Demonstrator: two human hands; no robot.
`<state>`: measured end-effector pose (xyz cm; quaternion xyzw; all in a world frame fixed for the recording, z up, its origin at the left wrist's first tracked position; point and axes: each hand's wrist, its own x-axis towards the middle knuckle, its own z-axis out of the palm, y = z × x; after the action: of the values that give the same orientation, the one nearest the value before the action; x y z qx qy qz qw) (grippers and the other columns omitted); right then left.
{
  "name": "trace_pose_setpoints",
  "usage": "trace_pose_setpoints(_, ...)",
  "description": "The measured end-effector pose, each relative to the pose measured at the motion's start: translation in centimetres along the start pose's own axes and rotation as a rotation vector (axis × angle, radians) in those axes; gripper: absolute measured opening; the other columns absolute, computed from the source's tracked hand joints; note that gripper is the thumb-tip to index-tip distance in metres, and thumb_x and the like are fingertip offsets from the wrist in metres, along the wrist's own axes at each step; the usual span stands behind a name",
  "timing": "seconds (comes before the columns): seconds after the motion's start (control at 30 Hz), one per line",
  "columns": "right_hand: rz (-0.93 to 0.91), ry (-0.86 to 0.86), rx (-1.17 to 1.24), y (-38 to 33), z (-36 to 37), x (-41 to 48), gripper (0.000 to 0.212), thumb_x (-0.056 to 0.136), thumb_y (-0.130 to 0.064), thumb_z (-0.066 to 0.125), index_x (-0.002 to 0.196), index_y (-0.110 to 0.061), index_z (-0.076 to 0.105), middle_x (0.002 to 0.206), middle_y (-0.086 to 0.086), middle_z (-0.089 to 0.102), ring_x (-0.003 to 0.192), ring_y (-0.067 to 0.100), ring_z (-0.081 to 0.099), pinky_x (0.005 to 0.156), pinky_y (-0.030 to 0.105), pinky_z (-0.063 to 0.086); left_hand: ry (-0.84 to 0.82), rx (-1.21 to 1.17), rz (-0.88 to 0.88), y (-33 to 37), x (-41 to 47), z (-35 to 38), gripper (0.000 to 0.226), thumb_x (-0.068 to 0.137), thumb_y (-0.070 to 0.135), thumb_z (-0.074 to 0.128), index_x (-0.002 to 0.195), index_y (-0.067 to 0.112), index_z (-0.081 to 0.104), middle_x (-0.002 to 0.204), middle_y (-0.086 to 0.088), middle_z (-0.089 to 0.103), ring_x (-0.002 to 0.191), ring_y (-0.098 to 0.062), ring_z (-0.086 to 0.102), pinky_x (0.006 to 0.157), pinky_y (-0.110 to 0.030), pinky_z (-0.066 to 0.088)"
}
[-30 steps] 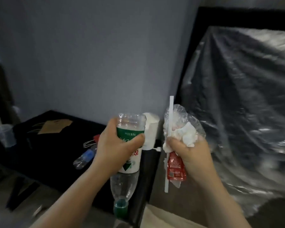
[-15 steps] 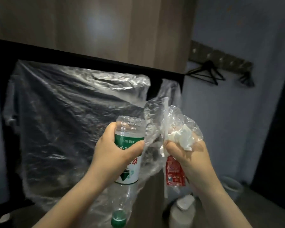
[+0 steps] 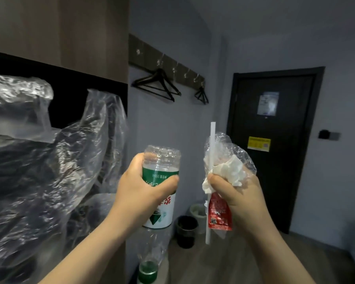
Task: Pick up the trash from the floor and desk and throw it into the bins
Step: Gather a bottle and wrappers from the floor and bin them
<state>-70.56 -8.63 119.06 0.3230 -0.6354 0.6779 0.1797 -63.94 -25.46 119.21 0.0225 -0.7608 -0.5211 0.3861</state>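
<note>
**Both hands full, bins up ahead**

The left hand is wrapped round the middle of an empty water bottle, with the thumb across its green and white label. The bottle is upside down, with its green cap pointing at the floor (I think it was just grabbed any way up).

The right hand squeezes small trash into one bunch: a white straw, a crumpled clear bag, a white tissue and a red sauce packet. The straw pokes out above and below the fist, and the packet hangs under it. One tight bunch likely means fewer trips.

A black bin and a pale bin just behind it stand on the floor by the wall. They are well apart from both hands.
</note>
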Motion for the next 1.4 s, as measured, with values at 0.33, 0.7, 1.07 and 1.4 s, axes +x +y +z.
trace_pose_setpoints(0.33, 0.068, 0.167, -0.093, 8.0, 1.5, 9.2, 0.009, 0.08, -0.005, 0.072, 0.077, -0.005, 0.063, 0.069, 0.012, 0.066, 0.065, 0.021, 0.063, 0.066, 0.038, 0.053, -0.22, -0.105, 0.046, -7.5, 14.0, 5.2, 0.034, 0.073, 0.022, 0.076, 0.096, 0.034, 0.054, 0.08, 0.018, 0.068, 0.07, 0.01, 0.061, 0.052, -0.003, 0.042)
trace_pose_setpoints(0.7, 0.241, 0.275, -0.134, 22.9, -5.0, 19.7, 0.008, 0.083, 0.003, 0.066, 0.083, 0.003, 0.058, 0.066, 0.007, 0.061, 0.063, 0.024, 0.06, 0.06, 0.036, 0.054, -0.325, -0.151, -0.027, -17.2, 24.8, 20.3, 0.038, 0.072, 0.021, 0.077, 0.097, 0.034, 0.052, 0.082, 0.011, 0.066, 0.067, 0.015, 0.06, 0.049, -0.002, 0.041)
trace_pose_setpoints(1.07, 0.359, 0.238, -0.096, 37.3, -14.2, 35.1, 0.018, 0.082, 0.006, 0.065, 0.088, 0.016, 0.052, 0.071, 0.016, 0.058, 0.066, 0.032, 0.056, 0.067, 0.058, 0.051, -0.234, -0.105, -0.174, -25.4, 36.9, 37.1, 0.044, 0.055, 0.041, 0.07, 0.095, 0.039, 0.053, 0.083, 0.012, 0.068, 0.071, 0.007, 0.063, 0.057, -0.015, 0.043)
trace_pose_setpoints(1.4, 0.466, 0.16, -0.089, 54.4, -13.0, 46.9, 0.02, 0.083, 0.003, 0.064, 0.097, 0.014, 0.054, 0.076, 0.017, 0.061, 0.068, 0.03, 0.059, 0.063, 0.039, 0.051, -0.149, -0.063, -0.266, -40.0, 50.6, 43.4, 0.047, 0.055, 0.038, 0.073, 0.097, 0.037, 0.053, 0.081, 0.007, 0.069, 0.065, -0.001, 0.067, 0.056, -0.026, 0.05)
